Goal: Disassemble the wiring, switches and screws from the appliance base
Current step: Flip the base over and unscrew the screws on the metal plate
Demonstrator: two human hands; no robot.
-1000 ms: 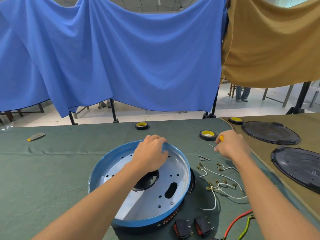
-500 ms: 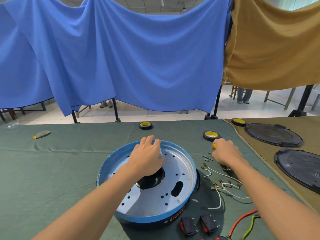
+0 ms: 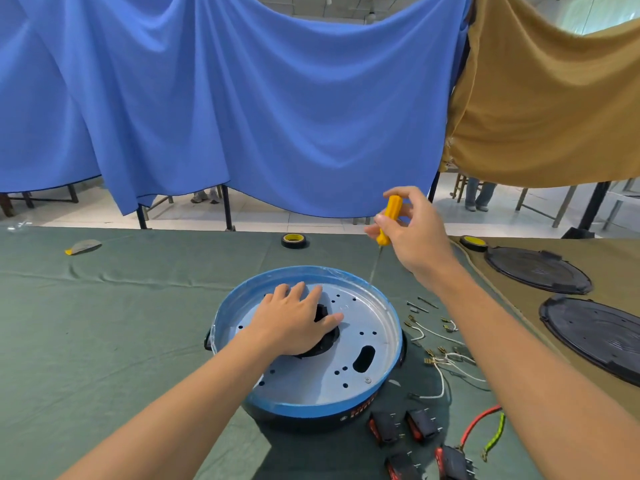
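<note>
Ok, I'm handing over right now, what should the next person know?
Left hand: flat on the appliance base plate, steadying it.
Right hand: raised above the table, gripping the yellow screwdriver, tip down.
Done: white wires, loose screws and rocker switches lie right of the base on the green cloth.
Left: at least one screw visible in the plate, near the oval slot.
</note>
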